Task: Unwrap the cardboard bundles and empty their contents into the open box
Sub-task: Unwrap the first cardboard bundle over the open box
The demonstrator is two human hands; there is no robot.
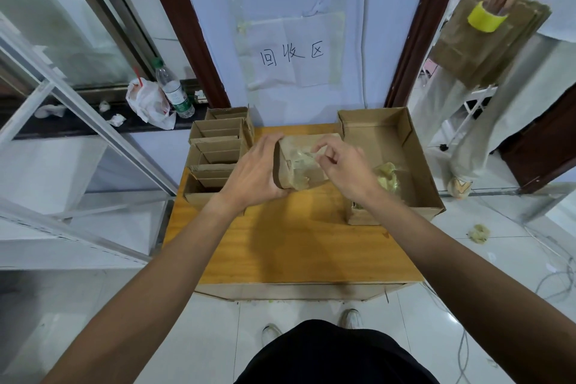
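**Bundle still taped, nothing emptied yet**

The left hand (252, 171) grips the cardboard bundle (293, 167), fingers curled round its near end. The right hand (343, 168) pinches a tape strip on it. Held between the 2 hands, the bundle's long axis seems to run away from the person. Beyond the right hand, the open box (405, 134) shows only 1 tape wad (388, 178), so emptying remains.
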